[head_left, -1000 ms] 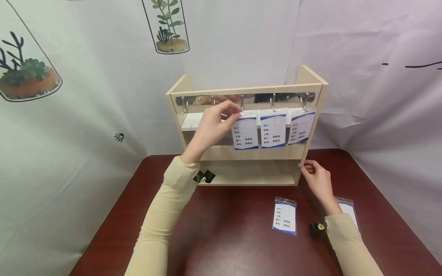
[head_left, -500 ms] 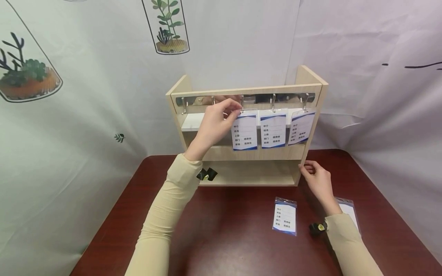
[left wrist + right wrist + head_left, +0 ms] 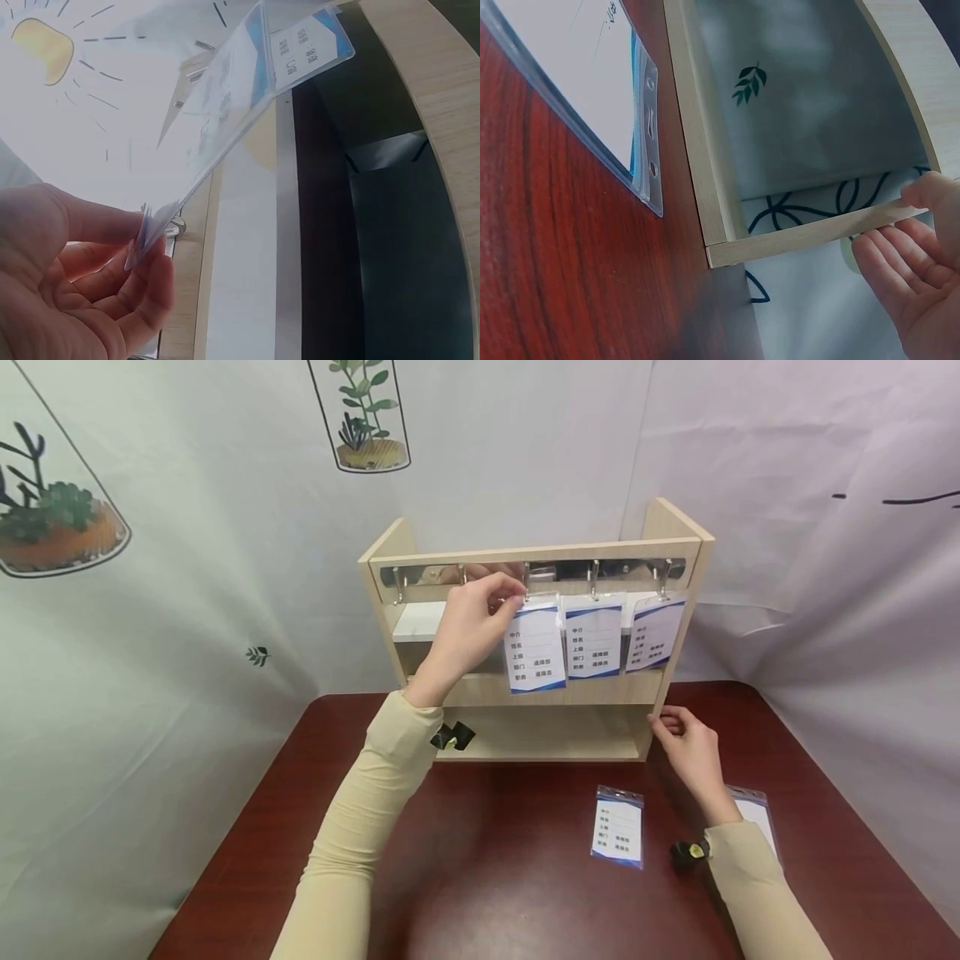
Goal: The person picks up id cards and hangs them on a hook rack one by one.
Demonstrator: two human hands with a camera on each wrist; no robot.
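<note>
My left hand (image 3: 474, 620) pinches the upper left corner of a badge holder (image 3: 536, 647), a clear plastic sleeve with a white and blue card. Its top edge is right at the middle hook (image 3: 527, 578) of a metal hook strip. In the left wrist view the held badge holder (image 3: 214, 120) slants away from thumb and fingers, close to the hook's tip (image 3: 176, 226). Two more badge holders hang to the right: one (image 3: 593, 642) beside it and another (image 3: 655, 635) on the rightmost hook. My right hand (image 3: 686, 747) grips the right side panel (image 3: 810, 235) of the wooden rack between thumb and fingers.
The pale wooden rack (image 3: 540, 693) stands at the back of the dark red table (image 3: 480, 868). One badge holder (image 3: 618, 828) lies on the table in front; another (image 3: 756, 818) is partly hidden by the right forearm. The leftmost hook (image 3: 399, 585) bears nothing.
The held badge holder's lower end has swung slightly down and to the right, so it now hangs tilted. My left fingers stay at its corner; the right hand keeps its place.
</note>
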